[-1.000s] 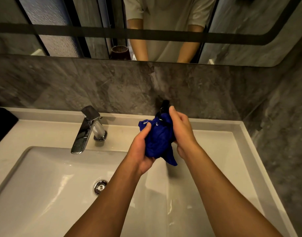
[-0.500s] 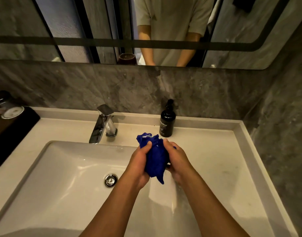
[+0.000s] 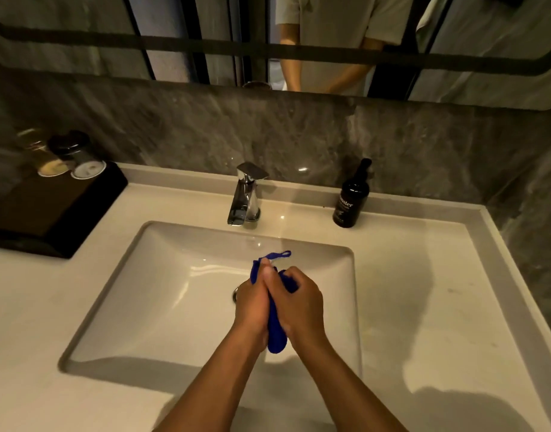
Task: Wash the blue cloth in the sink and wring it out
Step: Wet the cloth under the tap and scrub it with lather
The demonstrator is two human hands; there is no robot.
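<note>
Over the glossy white sink (image 3: 118, 294), both hands, left hand (image 3: 252, 302) and right hand (image 3: 300, 302), squeezed the blue cloth (image 3: 276, 335) into a tight roll, its loop poking toward the chrome faucet (image 3: 246, 194).

Grey marble wall (image 3: 299, 132) under a dark-framed mirror (image 3: 81, 35); pale stone counter (image 3: 424, 307); dim warm light.

Dark bottle (image 3: 351, 199), faucet (image 3: 246, 194), black tray (image 3: 54, 210)

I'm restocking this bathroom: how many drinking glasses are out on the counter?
2, side by side, upside down on the black tray left of the sink: one glass nearer the wall, the other beside it. None elsewhere.
</note>
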